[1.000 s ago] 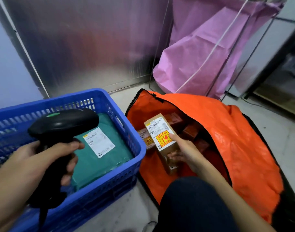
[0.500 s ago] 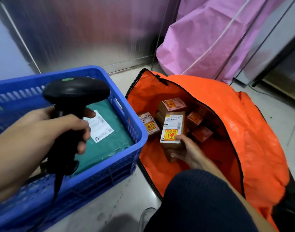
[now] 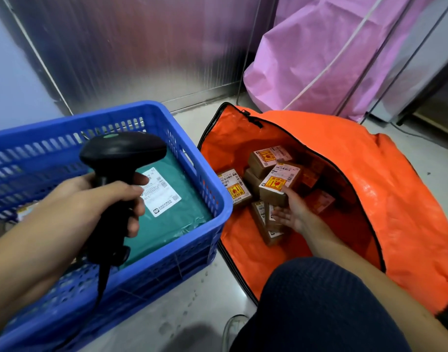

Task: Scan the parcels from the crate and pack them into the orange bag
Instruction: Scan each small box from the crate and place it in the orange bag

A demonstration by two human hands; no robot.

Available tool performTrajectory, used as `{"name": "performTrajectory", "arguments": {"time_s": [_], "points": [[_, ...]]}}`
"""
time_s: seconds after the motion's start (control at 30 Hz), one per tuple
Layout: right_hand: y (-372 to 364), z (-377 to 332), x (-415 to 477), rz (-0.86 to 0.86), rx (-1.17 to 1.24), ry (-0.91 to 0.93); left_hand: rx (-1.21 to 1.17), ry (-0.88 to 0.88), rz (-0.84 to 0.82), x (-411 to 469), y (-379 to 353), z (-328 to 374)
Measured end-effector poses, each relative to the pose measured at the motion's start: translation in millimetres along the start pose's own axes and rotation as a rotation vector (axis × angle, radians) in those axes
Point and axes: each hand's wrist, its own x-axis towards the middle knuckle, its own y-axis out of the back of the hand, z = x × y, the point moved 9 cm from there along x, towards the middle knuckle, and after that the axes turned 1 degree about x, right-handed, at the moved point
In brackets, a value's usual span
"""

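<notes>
My left hand (image 3: 90,201) grips a black barcode scanner (image 3: 121,151) over the blue crate (image 3: 219,212). A green mailer parcel (image 3: 192,212) with a white label lies flat in the crate. To the right the orange bag (image 3: 370,189) lies unzipped on the floor, with several small brown boxes inside. A brown box with a white and yellow label (image 3: 278,182) rests on top of that pile. My right hand (image 3: 296,214) is inside the bag just below this box, fingers loosely spread, one fingertip at the box's lower corner.
A pink sack (image 3: 332,59) on a wire frame stands behind the orange bag, against a metal wall (image 3: 141,47). My dark-trousered knee (image 3: 319,308) and a shoe (image 3: 233,329) sit in front of the bag. Bare floor (image 3: 192,301) runs between crate and bag.
My right hand carried the labelled box deeper into the bag, set it on the pile and loosened its grip. The scanner hand shifted right over the crate.
</notes>
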Motion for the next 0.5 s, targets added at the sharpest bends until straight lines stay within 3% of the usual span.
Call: {"name": "performTrajectory", "arguments": {"time_s": [0.23, 0.4, 0.5], "points": [[5, 8, -7, 0.047, 0.021, 0.015, 0.043, -0.002, 0.041, 2, -15, -7], [4, -11, -43, 0.043, -0.212, 0.067, 0.019, -0.018, 0.035, 0, -18, 1], [-10, -30, -67, -0.087, -0.479, 0.101, -0.009, -0.041, 0.065, -10, -12, 9]]}}
